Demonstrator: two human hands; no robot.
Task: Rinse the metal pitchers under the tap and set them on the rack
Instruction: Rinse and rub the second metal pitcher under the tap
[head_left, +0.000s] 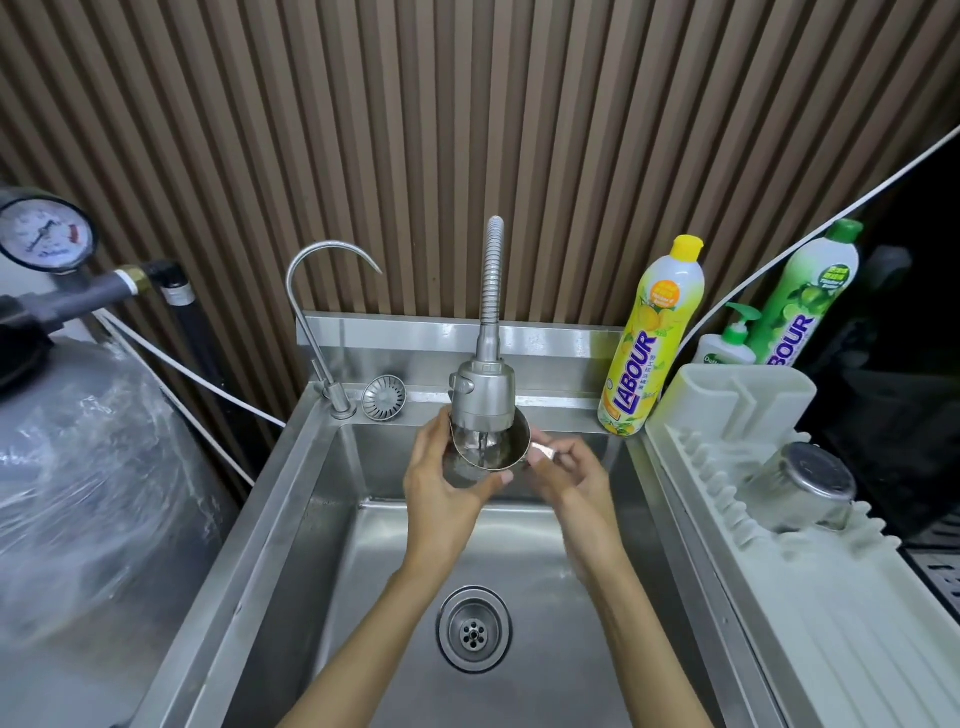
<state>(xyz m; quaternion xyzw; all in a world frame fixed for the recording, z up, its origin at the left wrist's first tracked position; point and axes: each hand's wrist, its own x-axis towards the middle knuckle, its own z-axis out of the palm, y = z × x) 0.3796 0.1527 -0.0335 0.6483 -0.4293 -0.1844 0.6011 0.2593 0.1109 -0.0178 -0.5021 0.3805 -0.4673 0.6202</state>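
Note:
A small metal pitcher (500, 450) is held upright over the sink, its mouth directly beneath the flexible tap's spray head (483, 396). Water runs into it. My left hand (441, 483) wraps around the pitcher's body from the left. My right hand (566, 475) pinches its handle on the right. A second metal pitcher (802, 486) stands upside down on the white drying rack (831, 597) to the right of the sink.
The steel sink (291, 519) has a drain (474, 630) at its middle. A thin gooseneck tap (317, 312) and a loose strainer (384, 397) sit at its back left. Detergent bottles (652, 338) stand at the back right. A wrapped tank (78, 467) fills the left.

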